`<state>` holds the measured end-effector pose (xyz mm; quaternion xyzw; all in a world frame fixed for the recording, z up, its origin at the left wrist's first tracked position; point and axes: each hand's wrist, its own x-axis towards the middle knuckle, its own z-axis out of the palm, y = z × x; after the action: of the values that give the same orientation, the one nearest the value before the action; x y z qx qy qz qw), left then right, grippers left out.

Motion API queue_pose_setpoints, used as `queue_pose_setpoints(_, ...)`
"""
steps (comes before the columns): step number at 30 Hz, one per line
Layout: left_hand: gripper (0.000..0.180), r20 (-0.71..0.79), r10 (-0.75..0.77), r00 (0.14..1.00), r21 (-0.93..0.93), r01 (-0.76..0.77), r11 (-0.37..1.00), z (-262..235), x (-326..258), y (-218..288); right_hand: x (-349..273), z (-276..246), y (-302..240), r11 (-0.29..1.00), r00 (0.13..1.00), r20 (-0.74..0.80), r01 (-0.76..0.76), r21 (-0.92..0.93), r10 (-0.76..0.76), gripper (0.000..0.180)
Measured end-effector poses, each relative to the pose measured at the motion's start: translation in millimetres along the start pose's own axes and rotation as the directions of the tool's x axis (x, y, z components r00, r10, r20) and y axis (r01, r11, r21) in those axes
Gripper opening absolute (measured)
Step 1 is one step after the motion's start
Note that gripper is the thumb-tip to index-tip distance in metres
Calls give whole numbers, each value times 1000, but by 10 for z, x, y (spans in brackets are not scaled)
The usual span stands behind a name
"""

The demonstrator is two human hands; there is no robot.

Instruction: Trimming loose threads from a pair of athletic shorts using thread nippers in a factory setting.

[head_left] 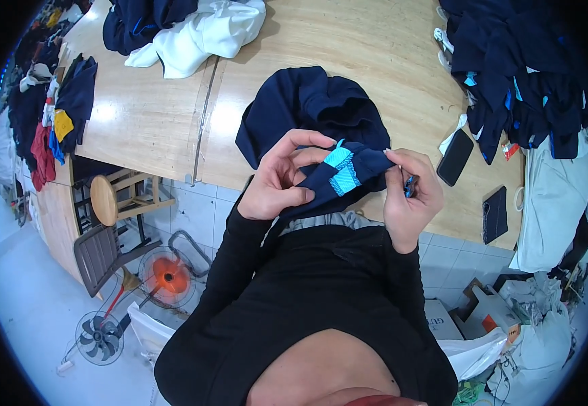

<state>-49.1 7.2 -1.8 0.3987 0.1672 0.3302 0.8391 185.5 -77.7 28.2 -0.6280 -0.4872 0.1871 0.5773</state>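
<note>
A dark navy garment [311, 111] lies bunched on the wooden table [151, 115], with one end lifted toward me. My left hand [280, 179] pinches that lifted end beside a turquoise trim panel [341, 169]. My right hand [412, 196] grips the same end from the other side and also holds a small blue tool, mostly hidden in the fingers. Both hands are close together above the table's near edge.
A black phone [455, 157] and a dark wallet-like case [495, 214] lie at the right. Piles of navy clothes [524, 74] and white cloth [206, 30] sit at the back. A wooden stool [114, 196], fans [168, 274] and bags [537, 331] stand on the floor.
</note>
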Motion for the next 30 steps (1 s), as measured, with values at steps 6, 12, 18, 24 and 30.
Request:
queue_pose_setpoints(6,86,-53,9,999,54,-7,999,32,-4,23,18,-33,22,999,997,56,44,-3,-44,31)
queue_pose_setpoints(12,83,-56,-61,997,66,65,996,249,14,163,105,-188,122,952,950,311,-60,300,-38,35)
queue_pose_setpoints(18,64,7,-68,998,733,41,679,469,100,401,138,-178,-81,810,780,553,-510,291,292,41)
queue_pose_setpoints(24,60,151,508,848,956,-257,145,452,174,331,-12,-110,7,910,927,-97,328,-255,-362,34)
queue_pose_setpoints(30,50,72,868,492,991,-137,-5,356,45,165,-81,-71,121,883,864,-181,455,-117,-470,36)
